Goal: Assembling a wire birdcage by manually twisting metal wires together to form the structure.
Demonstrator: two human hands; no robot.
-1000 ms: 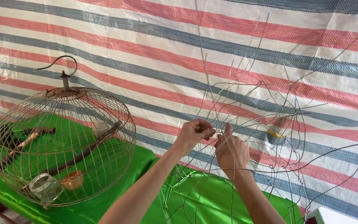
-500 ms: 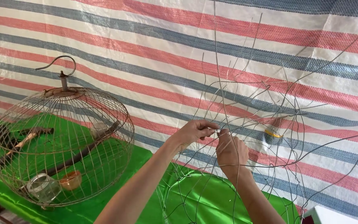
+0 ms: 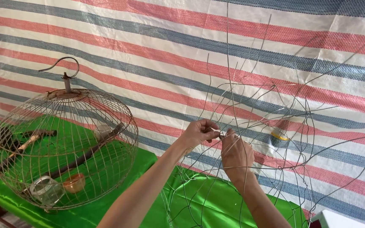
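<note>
Now pinch tight w/ both — left hand (image 3: 197,133) and right hand (image 3: 235,152) closed on one wire (image 3: 219,136) of the half-built cage (image 3: 275,126); twist snug.

Left hand (image 3: 197,131) and right hand (image 3: 235,153) raised, forearms extended, fingers (image 3: 214,131) pinched, fingertips nearly meeting.

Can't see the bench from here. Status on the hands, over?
Left hand and right hand both pinching one joint of the unfinished wire frame. Finished cage sits apart, left.
</note>
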